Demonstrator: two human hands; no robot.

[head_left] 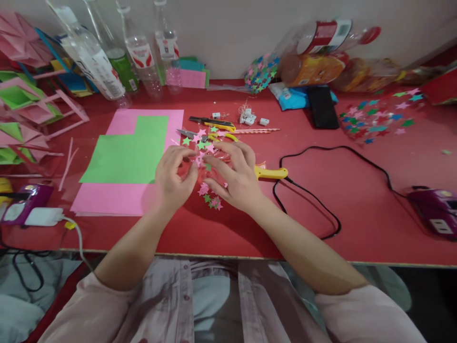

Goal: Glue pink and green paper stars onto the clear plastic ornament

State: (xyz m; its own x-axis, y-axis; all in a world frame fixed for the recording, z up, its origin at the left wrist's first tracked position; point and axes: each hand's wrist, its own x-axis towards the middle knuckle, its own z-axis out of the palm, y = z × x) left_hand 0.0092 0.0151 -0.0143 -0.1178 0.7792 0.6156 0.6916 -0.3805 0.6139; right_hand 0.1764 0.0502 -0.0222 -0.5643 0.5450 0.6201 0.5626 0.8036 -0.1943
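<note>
Star-covered clear piece (202, 145) between both hands' fingertips, long axis seemingly running away from body. Right hand (237, 178) nearer, partly over it, fingers spread. Left hand (174, 178): thumb and forefinger at its edge, pinch unclear. Scissors (193, 135) just beyond fingertips.

Yellow-handled tool (273, 173) partly hidden by right hand (239, 178), paper shapes (26, 107) cut off at left, bottle labels (141, 55) blurred

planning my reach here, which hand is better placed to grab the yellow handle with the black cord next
Right, most likely: the right hand is close beside the yellow handle, while the left hand is farther off, across the pink and green stars.
</note>
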